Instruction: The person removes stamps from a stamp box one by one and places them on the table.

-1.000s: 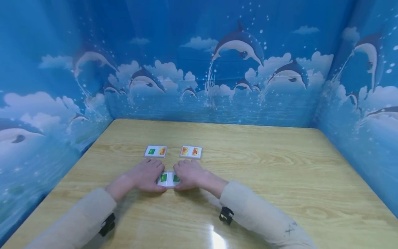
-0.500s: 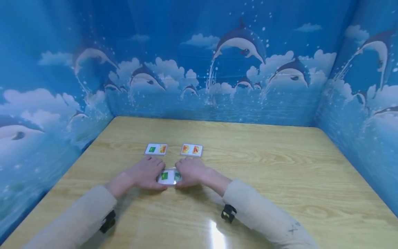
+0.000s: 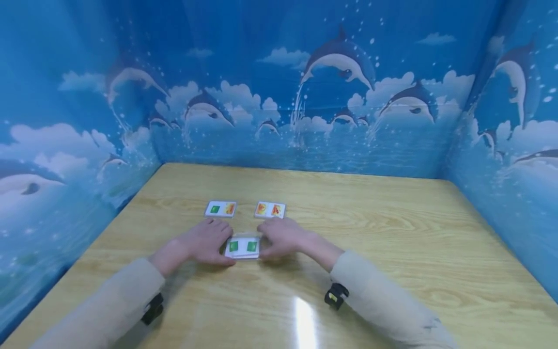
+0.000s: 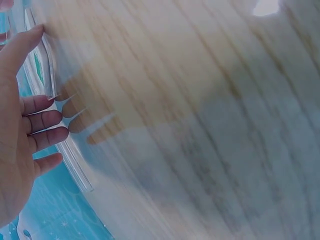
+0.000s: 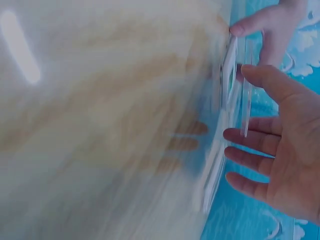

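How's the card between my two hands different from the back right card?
The near card has two green pictures; the back right card has two orange ones. The near card lies between left hand and right hand, the back right card beyond them. Both are white and oblong.

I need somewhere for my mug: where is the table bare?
Bare: the light wood-grain table right of the beige right sleeve, and between the two far white rectangular pieces and blue dolphin curtain. Crowded: between left hand and right hand, around the white piece with green squares.
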The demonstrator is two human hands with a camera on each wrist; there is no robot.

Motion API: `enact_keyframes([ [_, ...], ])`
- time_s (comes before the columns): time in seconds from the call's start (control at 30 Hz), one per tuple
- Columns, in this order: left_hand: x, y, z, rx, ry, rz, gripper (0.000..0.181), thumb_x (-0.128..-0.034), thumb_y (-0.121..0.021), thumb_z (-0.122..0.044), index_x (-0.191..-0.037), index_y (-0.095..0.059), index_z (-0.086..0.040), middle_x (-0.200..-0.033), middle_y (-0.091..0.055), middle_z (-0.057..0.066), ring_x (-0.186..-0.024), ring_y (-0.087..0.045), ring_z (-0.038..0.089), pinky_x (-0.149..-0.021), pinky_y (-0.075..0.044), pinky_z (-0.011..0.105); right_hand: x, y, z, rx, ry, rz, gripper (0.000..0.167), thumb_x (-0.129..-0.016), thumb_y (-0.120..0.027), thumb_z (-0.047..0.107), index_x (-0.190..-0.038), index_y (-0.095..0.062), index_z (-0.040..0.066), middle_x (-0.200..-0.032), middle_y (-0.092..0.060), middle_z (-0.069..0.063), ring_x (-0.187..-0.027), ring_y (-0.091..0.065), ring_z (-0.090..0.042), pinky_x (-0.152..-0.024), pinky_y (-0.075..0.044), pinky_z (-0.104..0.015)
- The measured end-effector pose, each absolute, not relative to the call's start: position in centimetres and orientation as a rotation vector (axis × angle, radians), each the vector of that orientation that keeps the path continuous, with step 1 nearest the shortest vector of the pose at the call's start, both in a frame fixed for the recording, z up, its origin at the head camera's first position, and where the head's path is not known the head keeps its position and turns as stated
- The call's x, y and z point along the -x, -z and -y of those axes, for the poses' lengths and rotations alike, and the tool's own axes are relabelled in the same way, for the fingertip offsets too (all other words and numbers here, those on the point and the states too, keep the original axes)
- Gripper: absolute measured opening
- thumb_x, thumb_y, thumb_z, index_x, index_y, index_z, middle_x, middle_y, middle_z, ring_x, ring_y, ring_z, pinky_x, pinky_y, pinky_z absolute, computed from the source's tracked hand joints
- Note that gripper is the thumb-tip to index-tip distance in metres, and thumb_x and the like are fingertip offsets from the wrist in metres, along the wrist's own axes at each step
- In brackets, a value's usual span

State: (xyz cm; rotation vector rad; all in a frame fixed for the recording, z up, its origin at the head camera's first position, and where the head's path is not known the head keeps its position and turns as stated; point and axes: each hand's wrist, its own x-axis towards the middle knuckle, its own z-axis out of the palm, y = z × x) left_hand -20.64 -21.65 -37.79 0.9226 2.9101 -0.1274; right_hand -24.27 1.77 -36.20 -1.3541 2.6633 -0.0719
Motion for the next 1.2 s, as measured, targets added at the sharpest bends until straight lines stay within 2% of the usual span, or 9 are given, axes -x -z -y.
enact_keyframes([
  [0.23, 20.5, 37.7, 21.6, -0.882, 0.1, -2.894, 0.069, -0.0774, -0.054, -0.068, -0.111, -0.055, -0.008, -0.108, -0.055, 0.007, -0.105, -0.05, 0.024, -0.096, -0.036, 0.047, 25.2, 35.6, -4.7, 1.292, 0.172, -2.712, 0.069, -0.078, -0.068, 0.045, -0.132, -0.049, 0.007, -0.129, -0.053, -0.007, -0.116, -0.05, -0.023, -0.096, -0.041, -0.038],
  [0.5, 20.5, 37.3, 21.4, -0.833, 0.119, -2.882, 0.072, -0.0772, -0.054, -0.068, -0.118, -0.055, -0.009, -0.115, -0.055, 0.008, -0.112, -0.048, 0.025, -0.101, -0.033, 0.047, 26.5, 35.0, -8.0, 1.158, 0.289, -2.787, 0.068, -0.076, -0.073, 0.04, -0.13, -0.049, 0.005, -0.125, -0.056, -0.009, -0.111, -0.053, -0.024, -0.091, -0.045, -0.038],
  [0.83, 20.4, 37.0, 21.1, -0.827, 0.099, -2.862, 0.068, -0.0769, -0.057, -0.065, -0.117, -0.056, -0.009, -0.114, -0.056, 0.007, -0.112, -0.049, 0.024, -0.102, -0.032, 0.048, 26.7, 35.3, -11.0, 1.05, 0.286, -2.852, 0.068, -0.074, -0.073, 0.034, -0.128, -0.05, 0.0, -0.121, -0.057, -0.014, -0.108, -0.054, -0.029, -0.089, -0.046, -0.043],
  [1.07, 20.4, 36.8, 21.0, -0.831, 0.094, -2.862, 0.068, -0.0768, -0.058, -0.065, -0.117, -0.056, -0.01, -0.115, -0.056, 0.007, -0.112, -0.049, 0.024, -0.102, -0.031, 0.049, 26.3, 36.0, -12.2, 1.112, 0.2, -2.893, 0.069, -0.072, -0.074, 0.038, -0.125, -0.052, 0.0, -0.119, -0.056, -0.014, -0.108, -0.051, -0.029, -0.09, -0.045, -0.043],
  [1.2, 20.4, 36.7, 21.0, -0.832, 0.093, -2.859, 0.067, -0.0767, -0.058, -0.064, -0.117, -0.056, -0.01, -0.114, -0.056, 0.006, -0.112, -0.049, 0.024, -0.102, -0.031, 0.049, 26.1, 36.2, -12.4, 1.174, 0.15, -2.933, 0.07, -0.069, -0.076, 0.043, -0.121, -0.055, 0.001, -0.111, -0.053, -0.01, -0.104, -0.048, -0.026, -0.087, -0.044, -0.039],
])
